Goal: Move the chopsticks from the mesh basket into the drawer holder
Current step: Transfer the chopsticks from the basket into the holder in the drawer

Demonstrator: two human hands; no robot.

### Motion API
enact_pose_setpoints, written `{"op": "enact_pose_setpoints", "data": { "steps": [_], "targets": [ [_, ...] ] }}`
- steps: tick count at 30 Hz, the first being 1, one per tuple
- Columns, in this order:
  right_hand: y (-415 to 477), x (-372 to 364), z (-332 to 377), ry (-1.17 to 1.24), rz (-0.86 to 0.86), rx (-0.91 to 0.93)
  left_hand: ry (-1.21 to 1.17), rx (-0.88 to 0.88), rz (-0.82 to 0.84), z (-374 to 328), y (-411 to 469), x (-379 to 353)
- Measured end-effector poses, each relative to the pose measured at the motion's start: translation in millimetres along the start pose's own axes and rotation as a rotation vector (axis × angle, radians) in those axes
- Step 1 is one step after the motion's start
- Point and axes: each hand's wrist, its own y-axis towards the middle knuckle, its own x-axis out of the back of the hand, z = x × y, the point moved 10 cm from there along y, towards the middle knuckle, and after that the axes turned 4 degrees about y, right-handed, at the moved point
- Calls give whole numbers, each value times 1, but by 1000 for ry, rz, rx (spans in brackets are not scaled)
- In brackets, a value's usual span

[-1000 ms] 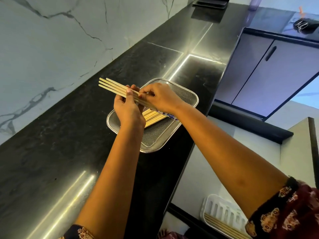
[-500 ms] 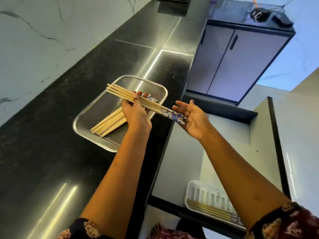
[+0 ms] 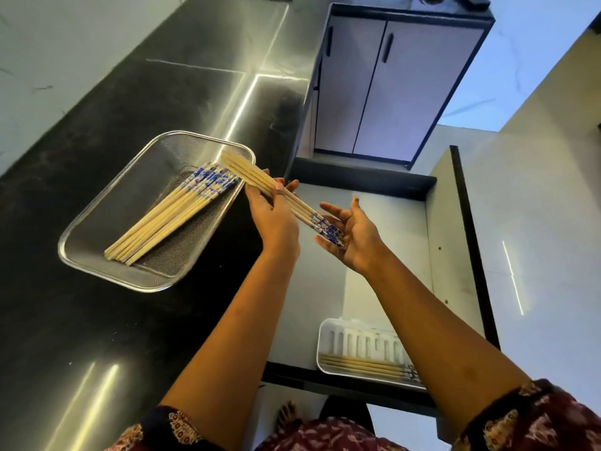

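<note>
My left hand (image 3: 274, 216) grips a bundle of wooden chopsticks (image 3: 250, 177) with blue-patterned ends, held over the counter's edge beside the mesh basket (image 3: 97, 229). My right hand (image 3: 353, 237) lies open, palm up, under the patterned ends of that bundle and touches them. Several more chopsticks (image 3: 172, 219) lie diagonally in the basket. Below, in the open drawer (image 3: 406, 229), a white slotted holder (image 3: 361, 345) has a few chopsticks (image 3: 367, 366) lying along its near side.
The black stone counter (image 3: 97, 320) runs along a marble wall on the left. A grey two-door cabinet (image 3: 390, 86) stands beyond the drawer. The drawer's dark front edge (image 3: 341, 384) lies just below the holder.
The left hand has carried the bundle from over the basket to the right, over the drawer. The right hand let go of it, opened, and now cups its patterned ends.
</note>
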Motion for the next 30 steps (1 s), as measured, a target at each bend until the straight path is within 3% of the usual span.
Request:
{"op": "enact_pose_setpoints", "data": {
  "steps": [3, 7, 9, 13, 18, 23, 26, 30],
  "targets": [
    [-1, 14, -4, -86, 42, -44, 27, -1, 40, 7, -7, -13],
    [-5, 28, 21, -865, 28, 98, 5, 74, 56, 34, -18, -18],
    [-6, 17, 29, -1074, 142, 174, -5, 142, 73, 52, -27, -20],
    [-12, 8, 17, -1138, 336, 92, 14, 263, 132, 90, -52, -29],
    [-17, 37, -19, -1218, 412, -148, 36, 366, 150, 128, -77, -20],
    [-20, 73, -47, -1254, 413, -272, -32, 507, 165, 165, -99, -14],
    [-26, 90, -56, -1396, 463, -307, -122, 492, 134, 167, -90, 7],
    [-39, 111, -72, -1624, 502, -342, 118, 382, 112, 161, -65, 49]
  ]
}}
